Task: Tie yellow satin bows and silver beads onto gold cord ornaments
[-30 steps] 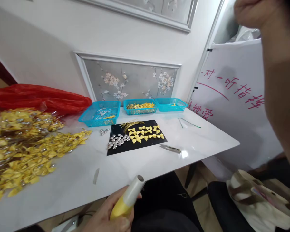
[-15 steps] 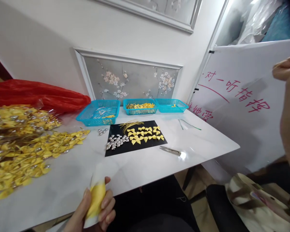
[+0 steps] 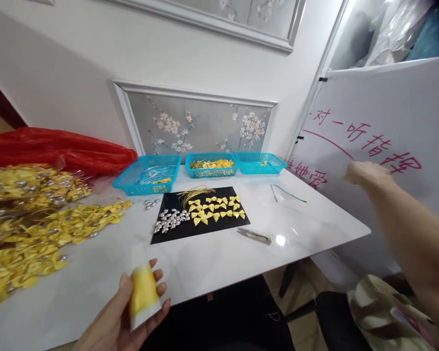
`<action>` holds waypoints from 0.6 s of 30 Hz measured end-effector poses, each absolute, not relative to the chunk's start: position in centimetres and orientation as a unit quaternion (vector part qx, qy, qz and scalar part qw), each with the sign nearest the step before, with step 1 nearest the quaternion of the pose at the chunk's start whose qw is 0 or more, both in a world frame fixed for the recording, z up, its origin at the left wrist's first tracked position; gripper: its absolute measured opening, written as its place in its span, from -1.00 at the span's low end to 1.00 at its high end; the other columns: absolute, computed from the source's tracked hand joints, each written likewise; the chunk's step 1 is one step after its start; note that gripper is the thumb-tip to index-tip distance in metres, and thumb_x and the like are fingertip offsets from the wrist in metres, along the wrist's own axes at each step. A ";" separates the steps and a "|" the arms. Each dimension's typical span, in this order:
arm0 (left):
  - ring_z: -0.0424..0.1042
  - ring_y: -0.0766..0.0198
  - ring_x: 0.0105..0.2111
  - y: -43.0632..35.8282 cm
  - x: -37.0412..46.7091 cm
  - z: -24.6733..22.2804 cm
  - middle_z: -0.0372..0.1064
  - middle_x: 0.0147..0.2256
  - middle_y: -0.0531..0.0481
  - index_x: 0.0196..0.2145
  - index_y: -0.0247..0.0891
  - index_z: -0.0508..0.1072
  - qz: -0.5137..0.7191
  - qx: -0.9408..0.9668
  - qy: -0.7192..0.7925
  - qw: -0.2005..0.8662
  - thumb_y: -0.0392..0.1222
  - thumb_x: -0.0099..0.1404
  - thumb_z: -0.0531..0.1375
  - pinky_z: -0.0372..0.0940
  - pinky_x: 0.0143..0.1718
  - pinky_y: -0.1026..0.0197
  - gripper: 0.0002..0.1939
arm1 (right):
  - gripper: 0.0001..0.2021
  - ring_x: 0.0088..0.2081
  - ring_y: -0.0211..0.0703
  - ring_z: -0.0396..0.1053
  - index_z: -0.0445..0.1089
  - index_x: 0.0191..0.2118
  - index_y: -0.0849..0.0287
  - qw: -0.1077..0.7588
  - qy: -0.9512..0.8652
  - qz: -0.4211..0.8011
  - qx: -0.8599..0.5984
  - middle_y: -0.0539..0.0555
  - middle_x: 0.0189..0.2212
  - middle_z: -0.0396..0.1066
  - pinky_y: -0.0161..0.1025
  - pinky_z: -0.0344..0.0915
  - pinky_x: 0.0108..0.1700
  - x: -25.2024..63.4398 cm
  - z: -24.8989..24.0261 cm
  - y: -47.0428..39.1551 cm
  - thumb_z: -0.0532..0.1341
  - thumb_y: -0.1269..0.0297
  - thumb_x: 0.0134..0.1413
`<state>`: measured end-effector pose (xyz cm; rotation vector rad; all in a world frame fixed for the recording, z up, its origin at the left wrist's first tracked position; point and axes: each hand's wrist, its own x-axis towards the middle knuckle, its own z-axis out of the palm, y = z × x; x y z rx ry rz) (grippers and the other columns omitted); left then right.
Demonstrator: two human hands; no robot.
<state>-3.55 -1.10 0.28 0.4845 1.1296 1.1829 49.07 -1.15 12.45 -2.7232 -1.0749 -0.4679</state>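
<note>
A spool of yellow thread (image 3: 144, 292), white at both ends and slightly blurred, sits in my left hand (image 3: 126, 312). My thumb is on one side of it and my fingers curl round the other, above the table's front edge. Out to the right, my right hand (image 3: 368, 173) is raised in front of the whiteboard with its fingers closed. Whatever it may grip is too small or blurred to see. Between the hands, a black mat (image 3: 208, 228) bears silver beads (image 3: 171, 220), yellow petal-like pieces (image 3: 215, 213) and thin gold stems (image 3: 193, 194). Thread snips (image 3: 255, 236) lie beside it.
Three blue baskets (image 3: 212, 171) line the back of the white table (image 3: 307, 214). Bagged yellow flower sprays (image 3: 32, 224) and red fabric (image 3: 58, 148) fill the left side. A green-tipped wire (image 3: 290, 196) lies at right. A bag (image 3: 384, 312) sits on a black chair.
My right hand has come down and inward from the right edge, still closed. The spool has tilted in my left hand, whose fingers have loosened a little.
</note>
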 end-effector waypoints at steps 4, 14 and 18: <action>0.60 0.11 -0.34 -1.0 -2.2 0.8 0.55 -0.15 -0.19 -0.04 -0.22 0.55 0.501 0.249 0.511 0.652 -0.22 0.40 0.15 0.59 -0.39 0.01 -0.76 | -0.78 -0.02 -0.08 0.44 0.43 0.00 0.22 0.067 -0.437 -0.084 -0.893 0.15 0.00 0.41 -0.08 0.41 -0.03 43.5 10.6 0.2 0.11 0.25 0.42; 0.25 0.35 -0.56 -2.8 -1.5 2.3 0.41 -0.46 0.05 -0.14 -0.17 0.55 0.509 0.320 0.433 0.672 -0.08 0.08 0.45 0.32 -0.63 0.36 -0.62 | -0.80 -0.21 -0.16 0.48 0.44 -0.12 0.24 0.088 -0.669 0.064 -0.735 0.07 -0.19 0.47 -0.13 0.47 -0.14 27.9 -0.5 1.2 0.24 0.19 0.32; 0.16 0.42 -0.61 -2.9 -2.0 2.9 0.32 -0.51 0.07 -0.33 -0.25 0.53 0.525 0.273 0.376 0.713 -0.09 0.18 0.38 0.24 -0.67 0.40 -0.81 | -0.81 -0.36 -0.24 0.44 0.44 -0.23 0.26 0.172 -0.693 0.057 -0.697 0.00 -0.35 0.45 -0.21 0.45 -0.25 28.4 -2.3 1.8 0.25 0.21 0.31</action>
